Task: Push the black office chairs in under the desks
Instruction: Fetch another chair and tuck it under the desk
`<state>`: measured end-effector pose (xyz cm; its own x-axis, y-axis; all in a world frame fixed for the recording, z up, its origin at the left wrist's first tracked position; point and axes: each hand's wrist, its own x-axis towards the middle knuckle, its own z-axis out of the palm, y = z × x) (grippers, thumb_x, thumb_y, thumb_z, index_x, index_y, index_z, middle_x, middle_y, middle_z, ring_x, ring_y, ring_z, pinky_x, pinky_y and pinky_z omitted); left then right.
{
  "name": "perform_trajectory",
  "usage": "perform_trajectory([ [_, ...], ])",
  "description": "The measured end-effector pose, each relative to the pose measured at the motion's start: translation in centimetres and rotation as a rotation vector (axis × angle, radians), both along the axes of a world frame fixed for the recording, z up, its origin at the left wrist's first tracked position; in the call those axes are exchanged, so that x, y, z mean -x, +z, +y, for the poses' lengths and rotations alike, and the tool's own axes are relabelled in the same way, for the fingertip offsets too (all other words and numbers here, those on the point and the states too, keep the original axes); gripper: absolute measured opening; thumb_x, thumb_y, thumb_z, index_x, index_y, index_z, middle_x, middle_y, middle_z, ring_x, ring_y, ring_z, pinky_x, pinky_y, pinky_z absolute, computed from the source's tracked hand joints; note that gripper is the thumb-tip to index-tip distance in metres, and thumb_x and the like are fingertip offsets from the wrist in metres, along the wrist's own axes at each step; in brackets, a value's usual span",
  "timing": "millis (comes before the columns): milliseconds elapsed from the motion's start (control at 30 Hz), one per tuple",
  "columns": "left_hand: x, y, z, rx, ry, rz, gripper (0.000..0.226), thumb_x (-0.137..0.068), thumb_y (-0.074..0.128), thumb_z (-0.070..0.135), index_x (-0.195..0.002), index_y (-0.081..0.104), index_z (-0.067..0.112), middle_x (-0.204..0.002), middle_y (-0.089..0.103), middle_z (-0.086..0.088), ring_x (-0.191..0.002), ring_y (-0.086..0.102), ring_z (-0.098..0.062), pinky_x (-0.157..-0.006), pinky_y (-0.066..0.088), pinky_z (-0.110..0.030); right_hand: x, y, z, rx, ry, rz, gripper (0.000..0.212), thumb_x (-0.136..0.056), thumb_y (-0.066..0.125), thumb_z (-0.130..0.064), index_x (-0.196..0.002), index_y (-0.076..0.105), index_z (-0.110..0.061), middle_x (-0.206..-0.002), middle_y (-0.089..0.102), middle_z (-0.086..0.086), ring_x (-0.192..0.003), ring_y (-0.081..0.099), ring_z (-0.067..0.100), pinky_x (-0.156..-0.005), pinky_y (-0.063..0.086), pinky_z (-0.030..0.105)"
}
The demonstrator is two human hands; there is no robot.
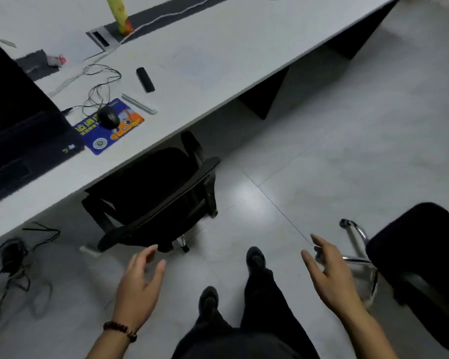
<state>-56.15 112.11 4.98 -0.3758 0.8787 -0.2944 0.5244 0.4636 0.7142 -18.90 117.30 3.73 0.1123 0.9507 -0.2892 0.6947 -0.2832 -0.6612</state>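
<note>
Black office chair (151,193) stood just beyond my left grip (138,286), whose fingers were spread wide and held nothing; its seat lay partly under the worktop (218,60). My right grip (332,278), likewise wide and empty, hovered near a second chair (420,255) out on the floor (322,151).

Matt grey desk top (218,60); beneath its edge, black cloth-seated chair (151,193); glossy tiled floor (322,156); right of the desk, shiny metal chair base (358,237).
</note>
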Motion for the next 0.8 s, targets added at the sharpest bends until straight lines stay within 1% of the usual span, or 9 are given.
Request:
perform_trajectory([
  [67, -0.7, -0.5, 0.8, -0.011, -0.132, -0.008, 0.037, -0.092, 0.057, 0.031, -0.128, 0.052, 0.026, -0.12, 0.051, 0.007, -0.107, 0.053, -0.013, -0.091, 0.046, -0.035, -1.1, 0.4, -4.2, 0.012, -0.11, -0.003, 0.051, -0.094, 0.056, -0.041, -0.142, 0.045, -0.027, -0.137, 0.051, -0.008, -0.119, 0.053, 0.009, -0.097, 0.047, 0.04],
  [133, -2.4, -0.5, 1.6, -0.058, -0.24, -0.02, 0.035, -0.091, 0.059, 0.025, -0.126, 0.053, 0.021, -0.117, 0.054, 0.002, -0.104, 0.055, -0.014, -0.092, 0.047, -0.035, -2.1, 1.1, -8.7, 0.017, -0.213, -0.002, 0.05, -0.094, 0.057, -0.039, -0.141, 0.045, -0.026, -0.136, 0.05, -0.01, -0.117, 0.051, 0.007, -0.097, 0.046, 0.036],
  [233, -7.5, 0.2, 2.6, -0.098, -0.431, -0.057, 0.035, -0.091, 0.06, 0.021, -0.125, 0.055, 0.017, -0.116, 0.055, 0.0, -0.102, 0.056, -0.015, -0.088, 0.046, -0.03, -4.6, 2.1, -15.3, 0.003, -0.396, -0.016, 0.053, -0.093, 0.057, -0.042, -0.143, 0.043, -0.03, -0.13, 0.047, -0.015, -0.116, 0.05, 0.006, -0.095, 0.046, 0.034],
  [333, -14.2, 1.1, 2.5, -0.142, -0.629, -0.077, 0.036, -0.091, 0.06, 0.023, -0.125, 0.055, 0.017, -0.118, 0.057, 0.001, -0.104, 0.058, -0.016, -0.086, 0.047, -0.03, -8.4, 3.1, -21.9, -0.025, -0.612, -0.009, 0.053, -0.093, 0.058, -0.041, -0.143, 0.042, -0.032, -0.126, 0.047, -0.015, -0.114, 0.051, 0.009, -0.092, 0.047, 0.034],
  [433, -22.6, 2.6, 0.7, -0.208, -0.794, -0.096, 0.035, -0.091, 0.059, 0.024, -0.125, 0.054, 0.017, -0.117, 0.058, 0.001, -0.104, 0.059, -0.015, -0.087, 0.047, -0.028, -12.6, 4.0, -29.1, -0.062, -0.854, 0.016, 0.055, -0.092, 0.059, -0.042, -0.143, 0.041, -0.034, -0.125, 0.05, -0.011, -0.109, 0.053, 0.015, -0.088, 0.046, 0.036],
  [533, -30.8, 3.6, -2.9, -0.249, -0.917, -0.125, 0.037, -0.091, 0.059, 0.024, -0.126, 0.053, 0.016, -0.118, 0.057, 0.002, -0.105, 0.058, -0.012, -0.087, 0.049, -0.03, -16.9, 3.1, -36.4, -0.097, -1.03, 0.055, 0.057, -0.091, 0.061, -0.042, -0.143, 0.041, -0.031, -0.127, 0.052, -0.007, -0.112, 0.054, 0.016, -0.093, 0.046, 0.038],
  [633, -38.7, 3.0, -8.3, -0.249, -0.972, -0.148, 0.038, -0.09, 0.061, 0.025, -0.126, 0.052, 0.018, -0.12, 0.056, 0.004, -0.106, 0.058, -0.009, -0.086, 0.05, -0.03, -21.6, 1.1, -43.7, -0.072, -1.122, 0.1, 0.06, -0.09, 0.063, -0.041, -0.144, 0.04, -0.029, -0.132, 0.053, -0.002, -0.114, 0.054, 0.019, -0.093, 0.045, 0.035],
  [733, -46.2, 1.6, -15.6, -0.216, -0.968, -0.21, 0.035, -0.09, 0.061, 0.025, -0.124, 0.049, 0.026, -0.121, 0.056, 0.008, -0.106, 0.056, -0.002, -0.085, 0.05, -0.029, -26.1, 0.1, -50.3, -0.02, -1.172, 0.133, 0.062, -0.088, 0.063, -0.044, -0.143, 0.039, -0.029, -0.135, 0.052, 0.0, -0.117, 0.054, 0.021, -0.096, 0.046, 0.038],
  [800, -50.2, 1.1, -20.0, -0.146, -0.945, -0.267, 0.034, -0.091, 0.06, 0.024, -0.122, 0.048, 0.028, -0.122, 0.057, 0.007, -0.108, 0.056, -0.004, -0.084, 0.05, -0.028, -28.9, 0.1, -53.4, -0.009, -1.172, 0.128, 0.063, -0.087, 0.062, -0.047, -0.143, 0.04, -0.028, -0.137, 0.051, -0.002, -0.12, 0.053, 0.019, -0.099, 0.046, 0.039],
])
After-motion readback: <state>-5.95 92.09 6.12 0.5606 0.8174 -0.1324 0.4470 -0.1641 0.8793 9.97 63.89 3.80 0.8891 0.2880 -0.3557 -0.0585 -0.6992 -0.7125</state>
